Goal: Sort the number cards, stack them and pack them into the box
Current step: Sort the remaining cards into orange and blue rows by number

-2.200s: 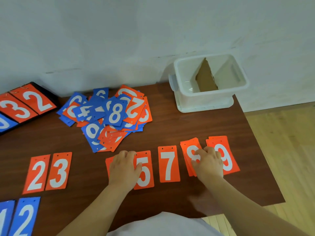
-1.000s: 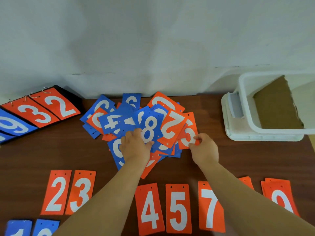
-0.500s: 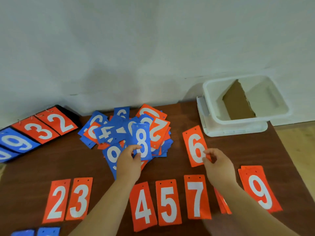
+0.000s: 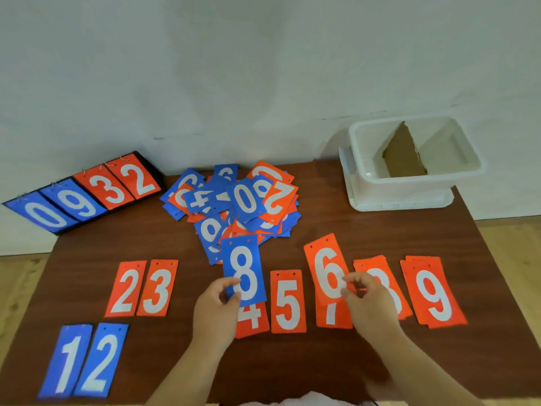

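My left hand pinches a blue 8 card by its lower edge, above the orange 4. A red 6 card is pinched at its right edge by my right hand, over the orange 7. Orange cards lie in a row on the brown table: 2, 3, 4, 5, 7, an 8 stack, a 9 stack. Blue 1 and 2 lie front left. A mixed pile sits behind. The white box stands back right.
A flip scoreboard showing 0, 9, 3, 2 leans at the back left against the wall. A cardboard divider stands inside the box. Wooden floor shows past the table's right and left edges.
Both hands have drawn back from the pile toward the sorted row, the left carrying the blue 8 and the right carrying the orange 6. The camera view has tilted down.
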{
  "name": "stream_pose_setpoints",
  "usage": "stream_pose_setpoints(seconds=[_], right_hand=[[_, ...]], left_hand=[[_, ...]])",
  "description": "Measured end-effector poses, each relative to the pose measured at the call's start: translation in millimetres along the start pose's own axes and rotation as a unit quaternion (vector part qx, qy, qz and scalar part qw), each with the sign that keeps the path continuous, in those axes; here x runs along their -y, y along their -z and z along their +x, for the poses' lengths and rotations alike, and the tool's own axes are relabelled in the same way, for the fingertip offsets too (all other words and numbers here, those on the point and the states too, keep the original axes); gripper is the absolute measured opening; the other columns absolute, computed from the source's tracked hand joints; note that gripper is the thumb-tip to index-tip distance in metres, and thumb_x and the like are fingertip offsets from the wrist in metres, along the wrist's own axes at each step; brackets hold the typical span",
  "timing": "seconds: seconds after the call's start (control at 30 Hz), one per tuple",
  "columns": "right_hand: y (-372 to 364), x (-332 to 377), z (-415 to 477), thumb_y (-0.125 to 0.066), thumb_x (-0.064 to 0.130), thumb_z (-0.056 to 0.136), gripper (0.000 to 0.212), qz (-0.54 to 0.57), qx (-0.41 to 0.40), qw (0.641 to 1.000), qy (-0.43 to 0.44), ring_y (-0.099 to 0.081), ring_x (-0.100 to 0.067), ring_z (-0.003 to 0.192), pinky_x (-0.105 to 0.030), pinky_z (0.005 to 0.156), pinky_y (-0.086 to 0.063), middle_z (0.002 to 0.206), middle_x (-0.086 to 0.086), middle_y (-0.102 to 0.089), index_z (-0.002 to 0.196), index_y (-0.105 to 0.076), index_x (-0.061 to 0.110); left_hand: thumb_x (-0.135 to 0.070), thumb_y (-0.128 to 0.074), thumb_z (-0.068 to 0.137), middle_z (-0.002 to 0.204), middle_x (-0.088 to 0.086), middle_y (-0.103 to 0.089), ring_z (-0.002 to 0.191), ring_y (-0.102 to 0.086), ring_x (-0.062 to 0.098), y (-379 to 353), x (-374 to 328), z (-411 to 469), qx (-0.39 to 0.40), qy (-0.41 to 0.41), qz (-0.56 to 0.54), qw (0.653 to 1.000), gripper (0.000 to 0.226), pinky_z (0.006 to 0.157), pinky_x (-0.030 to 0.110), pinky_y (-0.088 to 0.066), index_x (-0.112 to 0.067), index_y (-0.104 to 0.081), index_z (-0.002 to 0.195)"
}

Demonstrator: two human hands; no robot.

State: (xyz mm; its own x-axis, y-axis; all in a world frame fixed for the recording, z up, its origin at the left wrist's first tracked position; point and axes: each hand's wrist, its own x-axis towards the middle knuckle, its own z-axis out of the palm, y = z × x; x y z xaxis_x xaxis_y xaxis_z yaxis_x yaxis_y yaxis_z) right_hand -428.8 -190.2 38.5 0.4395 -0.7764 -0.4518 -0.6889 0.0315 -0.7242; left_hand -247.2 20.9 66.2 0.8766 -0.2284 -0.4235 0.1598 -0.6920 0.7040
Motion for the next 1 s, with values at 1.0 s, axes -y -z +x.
stream_pose_setpoints(seconds=[1.0], right_hand=[[-115.8, 4.2, -19.7, -0.065, 0.008, 0.096, 0.020, 0.178, 0.006, 0.975, -0.135, -0.064, -0.015, 0.107, -0.022, 0.071, -0.056, 0.107, 0.008, -0.066, 0.107, -0.065, 0.025]], left_hand=[[-0.009, -0.066, 0.097, 0.127, -0.005, -0.056, 0.106, -0.056, 0.009, -16.9, 69.0, 22.9, 0.109, 0.109, -0.114, 0.981, 0.025, 0.063, 0.022, -0.060, -0.032, -0.064, 0.104]])
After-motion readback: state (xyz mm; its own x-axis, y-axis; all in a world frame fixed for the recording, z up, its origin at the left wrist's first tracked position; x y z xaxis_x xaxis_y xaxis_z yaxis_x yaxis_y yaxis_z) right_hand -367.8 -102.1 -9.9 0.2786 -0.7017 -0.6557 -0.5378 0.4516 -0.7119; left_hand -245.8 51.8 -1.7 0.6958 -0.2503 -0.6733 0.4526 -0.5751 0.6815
